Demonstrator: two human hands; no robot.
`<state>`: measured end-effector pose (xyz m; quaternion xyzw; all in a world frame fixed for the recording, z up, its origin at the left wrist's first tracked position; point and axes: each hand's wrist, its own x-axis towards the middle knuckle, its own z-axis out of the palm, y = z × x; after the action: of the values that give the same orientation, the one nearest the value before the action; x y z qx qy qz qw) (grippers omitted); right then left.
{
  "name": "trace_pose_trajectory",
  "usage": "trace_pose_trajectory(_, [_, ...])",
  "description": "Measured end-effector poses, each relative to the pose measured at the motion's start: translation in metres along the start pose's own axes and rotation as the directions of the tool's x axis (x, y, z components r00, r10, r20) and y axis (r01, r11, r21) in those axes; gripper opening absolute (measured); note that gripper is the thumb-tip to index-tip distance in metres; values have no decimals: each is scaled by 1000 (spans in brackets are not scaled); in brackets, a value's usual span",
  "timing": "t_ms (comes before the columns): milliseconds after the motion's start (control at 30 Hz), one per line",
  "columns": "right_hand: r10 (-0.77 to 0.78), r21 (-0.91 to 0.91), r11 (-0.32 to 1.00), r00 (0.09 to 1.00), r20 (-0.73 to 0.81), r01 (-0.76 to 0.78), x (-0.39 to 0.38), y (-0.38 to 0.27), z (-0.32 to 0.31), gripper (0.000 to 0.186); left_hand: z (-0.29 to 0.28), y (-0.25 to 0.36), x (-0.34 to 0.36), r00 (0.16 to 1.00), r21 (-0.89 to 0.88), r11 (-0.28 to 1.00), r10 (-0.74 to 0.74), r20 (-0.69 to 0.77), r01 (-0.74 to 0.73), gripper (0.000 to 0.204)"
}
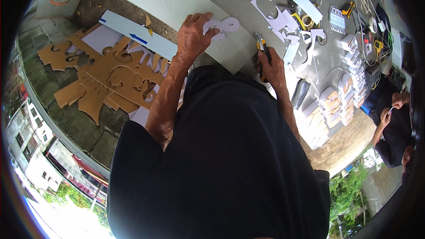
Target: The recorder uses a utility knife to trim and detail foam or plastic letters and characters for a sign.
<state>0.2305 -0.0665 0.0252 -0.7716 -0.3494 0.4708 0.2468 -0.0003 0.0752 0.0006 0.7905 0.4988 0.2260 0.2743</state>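
Note:
My left hand (194, 37) grips a white, curly cut-out shape (228, 25) by its left side, thumb over its lower part. The cut-out is over a pale board (177, 0) that stretches away to the far left. My right hand (272, 67) is closed around a yellow and black utility knife (260, 42), its tip pointing away from me. The knife is just right of the board's edge, apart from the cut-out. My fingers cover part of the cut-out and much of the knife's handle.
Brown cut-out sheets (119, 73) pile up at left, beside a pale strip with a blue arrow (138, 39). White sheet scraps (270, 15) and a yellow tape roll (306, 21) lie at far right. Stacked cut-outs (341, 97) stand at right, near another person's hands (394, 106).

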Motion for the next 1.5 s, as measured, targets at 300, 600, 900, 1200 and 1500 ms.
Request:
trace_pose_trajectory(300, [196,110,977,972,-133,-182,3,-16,4,27,-10,0,36,959,55,974,205,196,-219,54])
trace_pose_trajectory(600, [-152,-219,974,882,-447,57,21,-12,14,29,-4,-20,41,899,-73,983,183,398,-168,51])
trace_pose_trajectory(900, [-359,-520,852,786,-503,57,33,-15,-10,25,6,-13,49,907,-205,966,223,357,-157,26])
trace_pose_trajectory(1200, [-172,-328,920,532,-829,-214,-64,80,-56,35,45,1,61,982,-233,963,160,103,-133,27])
trace_pose_trajectory(1500, [-152,-322,922,565,-811,-214,-100,146,-58,54,43,36,57,981,-575,809,-5,193,118,19])
